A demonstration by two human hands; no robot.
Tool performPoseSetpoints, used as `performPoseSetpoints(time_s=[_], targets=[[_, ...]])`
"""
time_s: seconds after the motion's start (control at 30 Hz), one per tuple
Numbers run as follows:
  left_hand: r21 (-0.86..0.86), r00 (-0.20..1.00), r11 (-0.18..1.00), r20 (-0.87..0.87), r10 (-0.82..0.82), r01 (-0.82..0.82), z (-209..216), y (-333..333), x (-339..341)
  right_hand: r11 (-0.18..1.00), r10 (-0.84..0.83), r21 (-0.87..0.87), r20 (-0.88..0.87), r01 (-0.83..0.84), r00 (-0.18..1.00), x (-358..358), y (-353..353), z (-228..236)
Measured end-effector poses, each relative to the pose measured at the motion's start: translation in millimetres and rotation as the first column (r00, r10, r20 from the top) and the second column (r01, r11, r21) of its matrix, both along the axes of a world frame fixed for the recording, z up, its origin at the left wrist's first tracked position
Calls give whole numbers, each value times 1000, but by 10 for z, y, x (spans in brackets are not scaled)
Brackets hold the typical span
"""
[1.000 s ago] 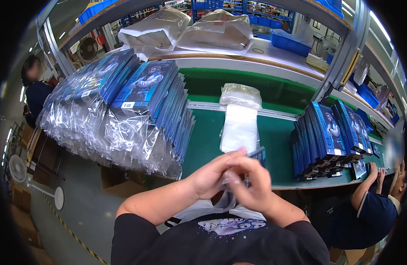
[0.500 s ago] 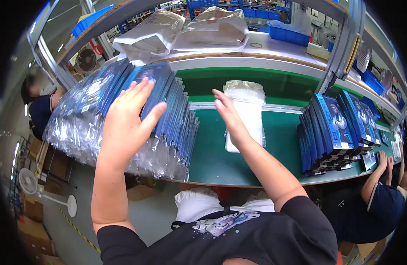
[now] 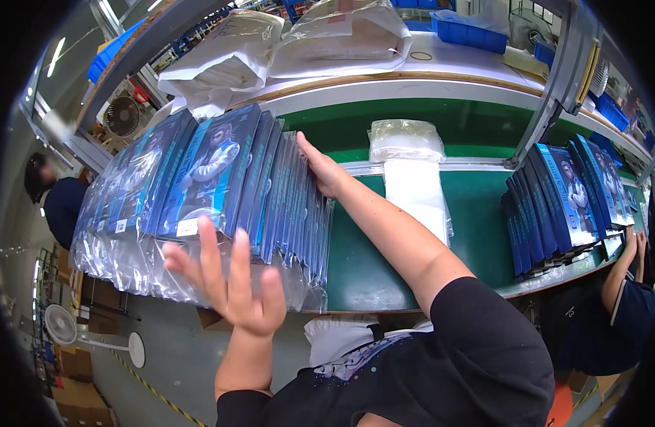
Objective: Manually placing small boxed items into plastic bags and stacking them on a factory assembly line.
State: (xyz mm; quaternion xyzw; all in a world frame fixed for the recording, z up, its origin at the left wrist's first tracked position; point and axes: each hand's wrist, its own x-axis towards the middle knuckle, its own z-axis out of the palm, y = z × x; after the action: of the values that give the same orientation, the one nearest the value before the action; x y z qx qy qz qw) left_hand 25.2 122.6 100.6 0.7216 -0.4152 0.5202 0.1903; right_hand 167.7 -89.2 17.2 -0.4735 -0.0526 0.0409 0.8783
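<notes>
Rows of blue boxes in clear plastic bags point(image 3: 210, 167) stand packed together on the left of the green bench point(image 3: 356, 267). My right hand point(image 3: 320, 167) lies flat along the right side of this stack, fingers stretched toward its far end. In front of the stack's near side, my left hand point(image 3: 238, 285) is raised with its fingers spread and nothing in it. Loose bag ends point(image 3: 157, 267) hang off the near edge of the boxes. A pile of clear and white plastic bags point(image 3: 415, 188) lies on the bench to the right of my right hand.
Unbagged blue boxes point(image 3: 558, 196) stand stacked at the right end. Above the bench runs a shelf point(image 3: 384, 91) with large wrapped white packages point(image 3: 338, 43) and a blue bin point(image 3: 470, 32). One co-worker point(image 3: 605, 320) sits at right, another point(image 3: 61, 199) at far left. A white fan point(image 3: 61, 324) stands on the floor.
My right hand has moved left from near the bag pile to the bagged stack's side. My left hand has come down and nearer from above the stack. The view has shifted somewhat.
</notes>
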Motion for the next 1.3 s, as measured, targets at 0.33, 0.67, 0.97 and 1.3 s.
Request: performPoseSetpoints(time_s=[0.33,0.67,0.97,1.3], targets=[[-95,999,995,32,12,-9,-61,-203,317,918,-369,-127,68,375,927,-83,174,-23],[-212,991,971,96,-92,111,-436,-49,230,684,-591,-384,206,620,780,-436,174,-789],[-386,999,922,42,-23,37,-814,-328,314,500,-688,-576,189,647,700,-497,455,-761],[-431,984,887,27,-174,169,-640,-152,21,653,-650,-184,362,735,668,-153,179,304]])
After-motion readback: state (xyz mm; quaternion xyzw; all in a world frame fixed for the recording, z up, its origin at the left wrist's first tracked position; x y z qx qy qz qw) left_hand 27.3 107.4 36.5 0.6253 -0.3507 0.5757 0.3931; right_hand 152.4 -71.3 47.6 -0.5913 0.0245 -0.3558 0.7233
